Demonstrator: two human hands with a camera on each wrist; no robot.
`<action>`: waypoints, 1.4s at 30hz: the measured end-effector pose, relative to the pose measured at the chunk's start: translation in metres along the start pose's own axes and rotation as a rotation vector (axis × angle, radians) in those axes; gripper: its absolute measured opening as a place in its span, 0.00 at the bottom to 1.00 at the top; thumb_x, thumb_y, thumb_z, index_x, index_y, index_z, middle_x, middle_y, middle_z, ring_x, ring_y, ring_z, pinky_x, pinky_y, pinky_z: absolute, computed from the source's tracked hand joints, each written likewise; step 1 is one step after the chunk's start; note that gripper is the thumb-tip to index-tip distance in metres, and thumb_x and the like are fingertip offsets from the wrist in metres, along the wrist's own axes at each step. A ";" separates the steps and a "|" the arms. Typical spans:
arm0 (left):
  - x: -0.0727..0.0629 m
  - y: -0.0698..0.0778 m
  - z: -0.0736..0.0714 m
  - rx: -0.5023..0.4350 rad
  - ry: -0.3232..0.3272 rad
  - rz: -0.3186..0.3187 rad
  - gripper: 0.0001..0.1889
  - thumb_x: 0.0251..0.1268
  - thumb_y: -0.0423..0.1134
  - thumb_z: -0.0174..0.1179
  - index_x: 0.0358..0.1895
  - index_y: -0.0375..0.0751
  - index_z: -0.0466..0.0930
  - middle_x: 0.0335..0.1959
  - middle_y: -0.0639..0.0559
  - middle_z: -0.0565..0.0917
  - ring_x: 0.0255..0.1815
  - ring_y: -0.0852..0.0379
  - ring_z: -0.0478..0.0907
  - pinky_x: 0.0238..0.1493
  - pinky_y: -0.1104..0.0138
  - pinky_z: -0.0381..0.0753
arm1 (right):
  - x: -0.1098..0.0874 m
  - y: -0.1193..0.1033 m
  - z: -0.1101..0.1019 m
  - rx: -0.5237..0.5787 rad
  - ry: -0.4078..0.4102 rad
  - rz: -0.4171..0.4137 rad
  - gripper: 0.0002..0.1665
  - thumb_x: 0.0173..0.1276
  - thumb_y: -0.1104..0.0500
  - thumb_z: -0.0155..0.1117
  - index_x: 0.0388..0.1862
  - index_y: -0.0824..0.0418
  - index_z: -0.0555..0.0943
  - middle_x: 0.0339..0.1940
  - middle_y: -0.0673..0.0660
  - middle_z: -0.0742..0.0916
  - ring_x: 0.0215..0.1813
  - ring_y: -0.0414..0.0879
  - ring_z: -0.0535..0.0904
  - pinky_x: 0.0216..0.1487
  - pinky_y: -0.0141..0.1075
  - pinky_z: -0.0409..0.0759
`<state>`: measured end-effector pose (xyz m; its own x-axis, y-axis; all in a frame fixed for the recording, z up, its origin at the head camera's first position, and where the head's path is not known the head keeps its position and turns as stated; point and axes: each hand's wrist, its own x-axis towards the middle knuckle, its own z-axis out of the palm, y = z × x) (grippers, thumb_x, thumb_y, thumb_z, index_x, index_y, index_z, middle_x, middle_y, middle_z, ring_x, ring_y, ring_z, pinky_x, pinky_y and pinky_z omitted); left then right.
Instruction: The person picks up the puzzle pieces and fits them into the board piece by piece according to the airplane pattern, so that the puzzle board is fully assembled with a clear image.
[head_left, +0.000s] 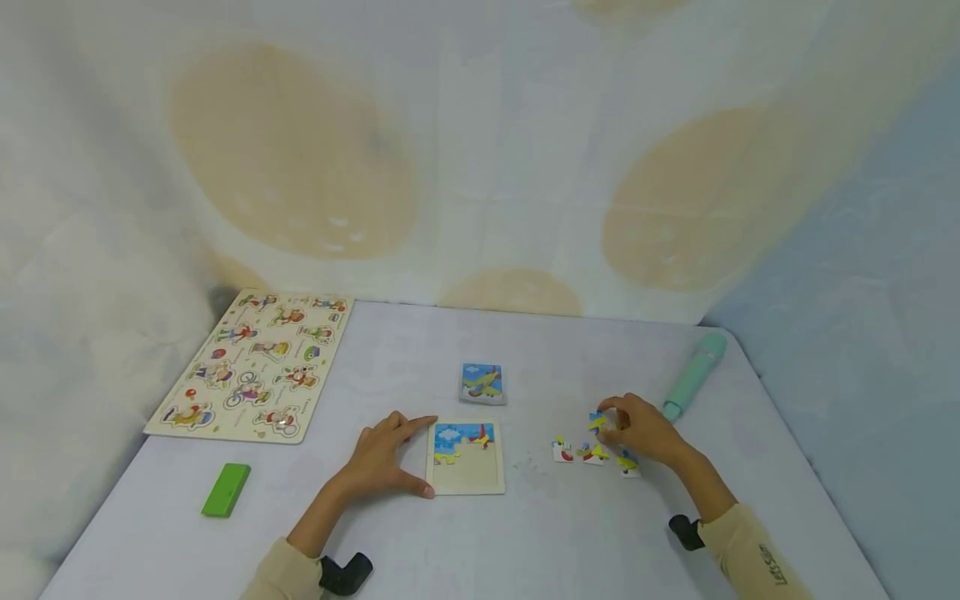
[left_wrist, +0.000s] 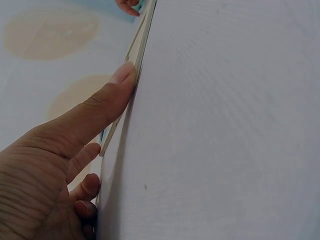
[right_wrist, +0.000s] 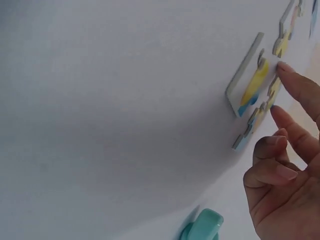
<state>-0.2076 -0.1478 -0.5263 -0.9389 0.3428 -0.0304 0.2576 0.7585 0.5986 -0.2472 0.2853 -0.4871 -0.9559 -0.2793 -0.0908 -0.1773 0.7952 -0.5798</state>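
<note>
A square puzzle tray (head_left: 465, 482) lies in front of me, part filled with blue-sky and plane pieces along its top and left. My left hand (head_left: 382, 461) spans its left side, index finger at the upper corner and thumb at the lower. In the left wrist view that thumb (left_wrist: 112, 97) presses on the tray's edge. To the right, my right hand (head_left: 641, 429) pinches a blue and yellow puzzle piece (head_left: 597, 422) between thumb and index finger. Below it lie several loose pieces, among them a white and red one (head_left: 562, 452) and a yellow one (head_left: 628, 464).
Behind the tray sits a small square picture of a yellow plane (head_left: 482, 383). A large peg puzzle board (head_left: 251, 367) lies at the back left, a green block (head_left: 226, 490) nearer me. A mint-green cylinder (head_left: 695, 375) lies at the right, beyond my right hand.
</note>
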 end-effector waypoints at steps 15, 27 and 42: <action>0.000 -0.001 0.000 -0.006 0.002 0.008 0.56 0.24 0.62 0.82 0.70 0.61 0.71 0.34 0.57 0.64 0.34 0.60 0.59 0.37 0.63 0.54 | -0.004 -0.004 0.004 -0.146 0.089 -0.054 0.27 0.55 0.52 0.78 0.48 0.66 0.82 0.29 0.52 0.73 0.31 0.42 0.66 0.31 0.33 0.66; -0.001 0.003 -0.002 -0.014 -0.011 -0.002 0.56 0.25 0.59 0.83 0.71 0.59 0.71 0.34 0.56 0.63 0.34 0.59 0.59 0.37 0.62 0.54 | -0.008 -0.033 0.017 -0.132 0.071 -0.120 0.26 0.53 0.50 0.79 0.49 0.60 0.83 0.30 0.51 0.72 0.29 0.39 0.64 0.27 0.30 0.63; 0.000 0.002 -0.002 -0.011 -0.002 0.007 0.55 0.25 0.59 0.83 0.70 0.59 0.72 0.33 0.56 0.64 0.33 0.59 0.59 0.37 0.63 0.54 | -0.005 -0.079 0.048 -0.151 0.034 -0.216 0.24 0.51 0.52 0.79 0.46 0.58 0.84 0.29 0.49 0.73 0.29 0.36 0.66 0.28 0.29 0.66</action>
<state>-0.2074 -0.1474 -0.5240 -0.9368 0.3489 -0.0278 0.2613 0.7500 0.6076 -0.2169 0.1976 -0.4796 -0.8990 -0.4350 0.0509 -0.4087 0.7914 -0.4547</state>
